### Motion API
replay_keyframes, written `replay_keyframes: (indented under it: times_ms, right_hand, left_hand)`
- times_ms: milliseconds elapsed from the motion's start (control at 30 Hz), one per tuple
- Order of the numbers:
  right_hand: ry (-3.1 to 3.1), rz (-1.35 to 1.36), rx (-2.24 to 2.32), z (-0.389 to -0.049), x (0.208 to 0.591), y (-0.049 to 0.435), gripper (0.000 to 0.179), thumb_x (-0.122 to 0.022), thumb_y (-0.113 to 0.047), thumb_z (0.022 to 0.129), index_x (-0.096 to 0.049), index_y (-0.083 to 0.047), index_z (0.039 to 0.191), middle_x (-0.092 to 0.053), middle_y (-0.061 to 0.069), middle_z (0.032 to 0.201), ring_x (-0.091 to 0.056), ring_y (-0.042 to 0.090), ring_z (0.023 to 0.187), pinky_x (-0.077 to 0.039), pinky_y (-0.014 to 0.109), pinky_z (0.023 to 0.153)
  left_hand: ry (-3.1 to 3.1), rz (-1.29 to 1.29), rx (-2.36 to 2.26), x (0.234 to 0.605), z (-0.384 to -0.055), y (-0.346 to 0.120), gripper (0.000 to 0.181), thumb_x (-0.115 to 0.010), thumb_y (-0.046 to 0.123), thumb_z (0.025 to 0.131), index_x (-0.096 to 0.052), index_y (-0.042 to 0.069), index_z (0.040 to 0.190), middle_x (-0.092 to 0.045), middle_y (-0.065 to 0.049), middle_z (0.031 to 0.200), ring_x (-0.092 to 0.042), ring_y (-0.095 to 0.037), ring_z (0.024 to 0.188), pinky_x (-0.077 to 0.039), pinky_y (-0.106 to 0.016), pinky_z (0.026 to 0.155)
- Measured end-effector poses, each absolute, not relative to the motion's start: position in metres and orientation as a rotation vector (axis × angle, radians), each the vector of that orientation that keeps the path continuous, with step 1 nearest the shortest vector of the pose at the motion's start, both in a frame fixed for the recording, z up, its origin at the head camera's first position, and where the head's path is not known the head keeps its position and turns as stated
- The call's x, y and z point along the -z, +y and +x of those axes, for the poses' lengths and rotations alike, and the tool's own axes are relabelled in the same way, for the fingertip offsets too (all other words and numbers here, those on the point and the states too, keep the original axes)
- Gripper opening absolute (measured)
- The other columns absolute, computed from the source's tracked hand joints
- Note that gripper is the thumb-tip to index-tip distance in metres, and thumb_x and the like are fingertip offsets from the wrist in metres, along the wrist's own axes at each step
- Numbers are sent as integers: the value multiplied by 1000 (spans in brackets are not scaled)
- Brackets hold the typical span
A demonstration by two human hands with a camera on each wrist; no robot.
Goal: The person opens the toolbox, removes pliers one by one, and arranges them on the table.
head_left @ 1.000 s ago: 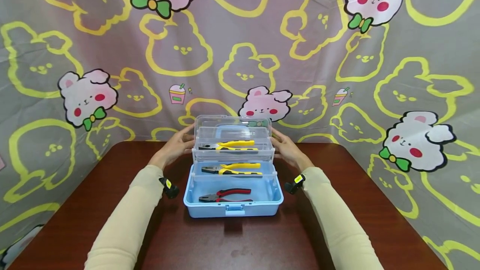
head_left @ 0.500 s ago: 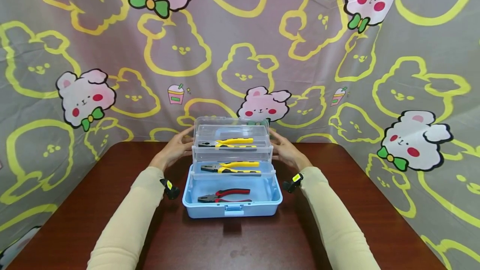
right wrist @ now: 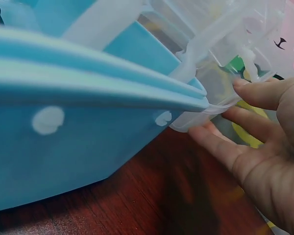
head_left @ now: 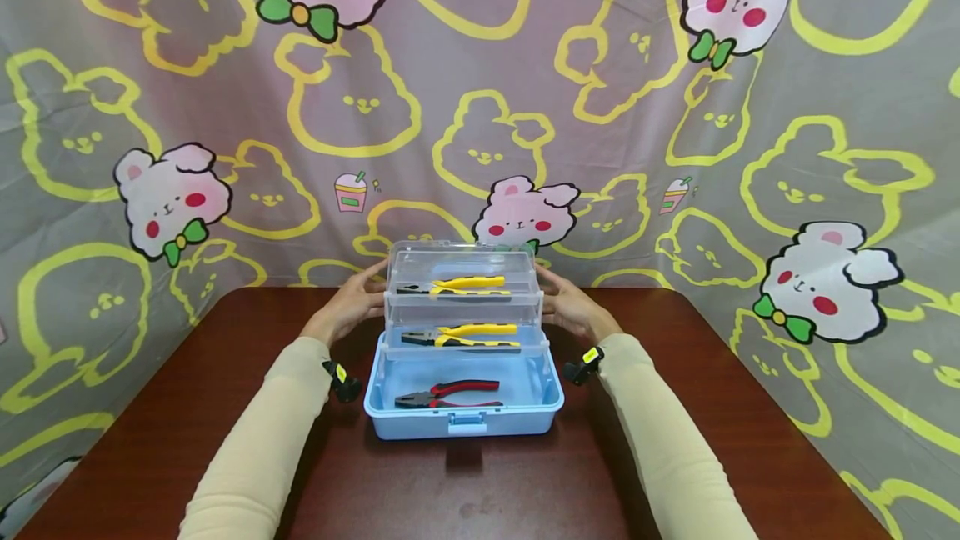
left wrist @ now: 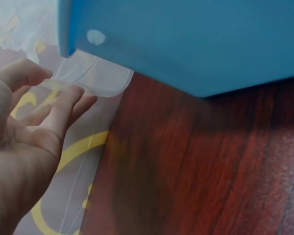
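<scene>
A light blue toolbox (head_left: 510, 423) stands with its transparent lid (head_left: 465, 257) raised at the back and its see-through trays lifted in tiers. Red-and-black pliers (head_left: 467, 387) lie in the blue base. Yellow-and-black pliers (head_left: 480, 329) sit in the lower tray, and a second yellow pair (head_left: 472, 282) in the upper one. At the rear left, my left hand (head_left: 351, 305) holds the lid's edge; in the left wrist view the lid (left wrist: 108, 81) passes between thumb and fingers. My right hand (right wrist: 269, 147) grips the opposite edge, its thumb above and its fingers beneath.
The dark reddish-brown table (head_left: 480, 490) extends to both sides and in front of the toolbox. Right behind it hangs a grey cloth (head_left: 615, 48) with cartoon bunnies. Small black cameras (head_left: 583, 367) are strapped to both wrists.
The lid's top edge has come down and tilted forward over the upper tray, with both hands staying at its sides. The pliers keep their places.
</scene>
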State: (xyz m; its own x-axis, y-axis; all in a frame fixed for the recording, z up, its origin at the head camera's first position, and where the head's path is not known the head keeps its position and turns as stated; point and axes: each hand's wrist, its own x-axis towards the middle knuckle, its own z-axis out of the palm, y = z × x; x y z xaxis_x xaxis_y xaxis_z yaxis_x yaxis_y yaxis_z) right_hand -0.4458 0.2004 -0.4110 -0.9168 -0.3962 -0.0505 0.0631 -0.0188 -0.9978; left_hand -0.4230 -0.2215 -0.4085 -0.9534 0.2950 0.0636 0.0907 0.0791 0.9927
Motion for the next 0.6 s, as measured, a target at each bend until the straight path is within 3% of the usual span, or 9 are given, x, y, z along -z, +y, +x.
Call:
replay_keyframes:
  times_ms: [300, 600]
  right_hand:
    - [2022, -320, 1939, -449, 417, 197, 84, -41, 20, 100, -20, -26, 167, -53, 26, 143, -67, 29, 105, -55, 50, 89]
    - [2067, -273, 1864, -450, 419, 196, 75, -47, 12, 104, -23, -24, 167, -42, 18, 156, -64, 31, 111, -54, 50, 91]
  left_hand:
    - [2192, 353, -1987, 416, -426, -217, 74, -55, 1, 107, -18, 21, 167, -56, -29, 141, -68, -22, 109, -53, -43, 94]
    - [2157, 296, -1981, 424, -424, -217, 74, -54, 2, 107, -15, 20, 168, -49, -27, 149, -60, -27, 124, -53, -38, 95]
